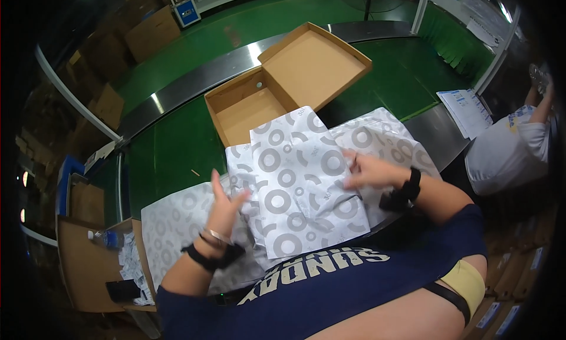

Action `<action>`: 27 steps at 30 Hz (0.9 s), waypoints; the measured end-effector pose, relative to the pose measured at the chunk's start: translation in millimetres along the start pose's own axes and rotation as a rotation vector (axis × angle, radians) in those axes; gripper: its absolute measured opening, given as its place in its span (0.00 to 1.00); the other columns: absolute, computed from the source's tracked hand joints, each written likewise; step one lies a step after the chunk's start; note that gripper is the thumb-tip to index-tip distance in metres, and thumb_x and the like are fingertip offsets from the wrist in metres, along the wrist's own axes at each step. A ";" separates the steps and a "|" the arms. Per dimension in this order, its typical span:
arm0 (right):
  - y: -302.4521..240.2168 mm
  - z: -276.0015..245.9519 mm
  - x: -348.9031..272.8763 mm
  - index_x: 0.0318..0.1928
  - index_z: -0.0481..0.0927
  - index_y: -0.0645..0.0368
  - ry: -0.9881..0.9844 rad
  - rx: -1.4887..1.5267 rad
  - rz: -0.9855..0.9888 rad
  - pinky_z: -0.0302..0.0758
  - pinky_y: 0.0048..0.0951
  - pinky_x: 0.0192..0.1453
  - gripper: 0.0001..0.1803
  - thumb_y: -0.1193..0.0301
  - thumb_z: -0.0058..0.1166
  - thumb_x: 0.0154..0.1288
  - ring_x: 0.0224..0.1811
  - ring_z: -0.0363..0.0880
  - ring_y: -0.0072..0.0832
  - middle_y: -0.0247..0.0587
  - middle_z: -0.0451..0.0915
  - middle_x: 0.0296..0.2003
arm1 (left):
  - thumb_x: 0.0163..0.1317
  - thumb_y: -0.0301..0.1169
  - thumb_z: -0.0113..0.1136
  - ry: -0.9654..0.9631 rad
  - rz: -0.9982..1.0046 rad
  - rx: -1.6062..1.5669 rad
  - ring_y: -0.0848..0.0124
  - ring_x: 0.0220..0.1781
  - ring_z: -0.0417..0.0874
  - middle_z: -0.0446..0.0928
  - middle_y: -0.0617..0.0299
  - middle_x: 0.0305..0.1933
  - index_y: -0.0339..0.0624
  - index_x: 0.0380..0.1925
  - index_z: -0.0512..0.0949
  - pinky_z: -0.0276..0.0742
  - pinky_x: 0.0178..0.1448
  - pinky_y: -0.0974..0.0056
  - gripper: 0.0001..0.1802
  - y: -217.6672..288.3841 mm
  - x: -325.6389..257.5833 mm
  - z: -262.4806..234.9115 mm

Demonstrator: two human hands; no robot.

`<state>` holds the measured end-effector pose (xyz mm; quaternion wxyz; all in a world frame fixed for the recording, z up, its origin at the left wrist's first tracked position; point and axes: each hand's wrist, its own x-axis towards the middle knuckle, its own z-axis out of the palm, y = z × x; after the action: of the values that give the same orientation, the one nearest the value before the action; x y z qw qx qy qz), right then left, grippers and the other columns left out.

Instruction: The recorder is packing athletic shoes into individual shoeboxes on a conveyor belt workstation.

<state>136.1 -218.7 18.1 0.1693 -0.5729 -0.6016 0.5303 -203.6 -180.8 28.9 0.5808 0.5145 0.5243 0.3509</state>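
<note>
In front of me lies a bundle folded up in white tissue paper [287, 189] printed with grey rings and arcs; what is inside is hidden. My left hand [223, 207] is beside its left edge, thumb and forefinger spread apart. At the opposite edge is my right hand [374, 171], fingers apart and against or very near the paper; exact contact is unclear. Just beyond the bundle stands a brown cardboard box [242, 110] with its lid [315, 66] folded back to the right. The bundle's far end reaches the box's near edge.
More patterned paper sheets [171, 222] spread beneath and to both sides. The green conveyor belt [168, 166] has a metal rail [203, 74] along its far side. At left, a carton [132, 260] holds many small white packets. A clipboard [464, 113] and another person [510, 145] are at right.
</note>
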 end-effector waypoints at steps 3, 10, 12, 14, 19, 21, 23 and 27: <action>10.9 40.3 -16.4 0.62 0.49 0.63 -0.340 0.479 -0.101 0.62 0.26 0.58 0.43 0.64 0.60 0.51 0.57 0.62 0.28 0.45 0.65 0.53 | 0.45 0.26 0.61 -0.091 -0.071 -0.080 0.60 0.60 0.61 0.52 0.47 0.63 0.38 0.64 0.33 0.58 0.62 0.63 0.54 -28.4 -51.1 18.1; -72.7 32.5 5.4 0.62 0.50 0.63 -0.074 0.642 -0.207 0.62 0.28 0.60 0.41 0.72 0.57 0.50 0.56 0.63 0.28 0.43 0.65 0.55 | 0.40 0.23 0.54 -0.183 0.098 -0.438 0.60 0.55 0.69 0.60 0.50 0.58 0.43 0.65 0.37 0.67 0.57 0.60 0.52 34.0 -15.4 -9.8; -105.5 10.9 39.0 0.58 0.57 0.64 -0.032 0.689 -0.352 0.66 0.28 0.56 0.35 0.71 0.57 0.51 0.51 0.70 0.28 0.42 0.70 0.51 | 0.42 0.24 0.52 -0.277 0.136 -0.448 0.58 0.53 0.72 0.65 0.49 0.55 0.42 0.62 0.48 0.72 0.54 0.57 0.43 69.9 35.8 -26.8; -125.0 -15.9 96.5 0.53 0.65 0.65 -0.179 0.780 -0.222 0.70 0.28 0.51 0.28 0.70 0.56 0.52 0.45 0.75 0.27 0.41 0.75 0.45 | 0.47 0.24 0.49 -0.244 0.113 -0.419 0.58 0.52 0.72 0.66 0.50 0.54 0.43 0.60 0.52 0.72 0.54 0.58 0.36 91.5 84.9 -49.2; -102.9 -20.8 227.0 0.52 0.66 0.68 0.082 0.492 -0.367 0.72 0.27 0.46 0.28 0.64 0.56 0.53 0.42 0.76 0.28 0.45 0.75 0.44 | 0.51 0.28 0.50 -0.047 0.117 -0.314 0.61 0.45 0.75 0.70 0.55 0.48 0.42 0.57 0.57 0.72 0.49 0.58 0.30 56.4 210.7 -75.3; -89.6 7.2 252.1 0.54 0.64 0.68 0.261 0.069 -0.311 0.70 0.26 0.49 0.31 0.64 0.55 0.53 0.43 0.76 0.32 0.50 0.75 0.44 | 0.49 0.24 0.50 0.138 0.065 -0.065 0.64 0.43 0.75 0.70 0.53 0.48 0.41 0.63 0.47 0.73 0.47 0.61 0.39 17.6 229.7 -82.8; -84.4 31.4 243.3 0.56 0.64 0.65 0.324 -0.453 -0.221 0.68 0.28 0.53 0.32 0.65 0.56 0.51 0.47 0.73 0.39 0.53 0.73 0.46 | 0.49 0.21 0.50 0.180 -0.003 0.523 0.66 0.46 0.75 0.73 0.52 0.46 0.40 0.62 0.51 0.73 0.46 0.65 0.37 -9.6 223.4 -78.5; -96.3 39.1 159.2 0.55 0.66 0.62 0.237 -0.615 -0.541 0.63 0.34 0.58 0.29 0.67 0.55 0.52 0.55 0.65 0.44 0.52 0.66 0.53 | 0.51 0.26 0.53 -0.105 0.321 0.640 0.63 0.46 0.77 0.73 0.47 0.48 0.40 0.58 0.61 0.73 0.46 0.64 0.31 -21.0 171.4 -111.9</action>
<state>9.8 -76.7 19.1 0.1915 -0.4753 -0.8368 0.1929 -280.0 2.5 -25.0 0.3540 0.7634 0.4894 0.2290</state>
